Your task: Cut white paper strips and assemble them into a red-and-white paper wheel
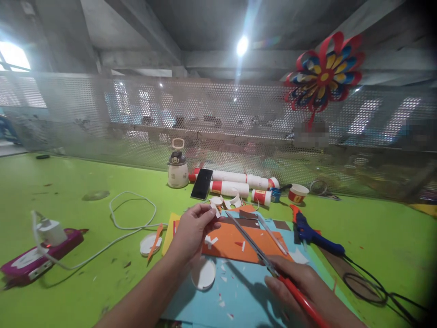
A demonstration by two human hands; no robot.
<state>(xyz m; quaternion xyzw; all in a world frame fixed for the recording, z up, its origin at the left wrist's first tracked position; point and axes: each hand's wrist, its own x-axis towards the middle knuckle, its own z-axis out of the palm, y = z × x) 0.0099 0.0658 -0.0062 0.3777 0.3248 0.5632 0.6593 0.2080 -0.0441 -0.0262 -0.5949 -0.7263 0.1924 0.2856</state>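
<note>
The small white paper bit (216, 211) is in the L hand (194, 230), pinched btwn thumb and fingers, up above the sheets. The R hand (295, 278) is wrapped round the long scissors w/ red grips and gray metal blades (265, 260). So the L hand is the near one, b/c it has the bit already; from the R hand, the bit is up and to the left, farther out.

The scissors' long line runs on a slant, from the red grips at bottom right to the thin tips at upper left. The tips are just to the right of the bit and point its way. It's small and a bit blurry there, so I can't be sure if they touch or which way the bit's long side goes.

Under the hands are a flat orange paper sheet (223, 248) and a big light blue paper sheet (191, 310), w/ white scraps on both.

Writing: the red-and-white paper cup (261, 197) and the red-and-white paper bowl (298, 194) have yellow marks, but they're too tiny to read. No brand name is clear, e.g. on the white bottle w/ a dark lid (178, 174).
</note>
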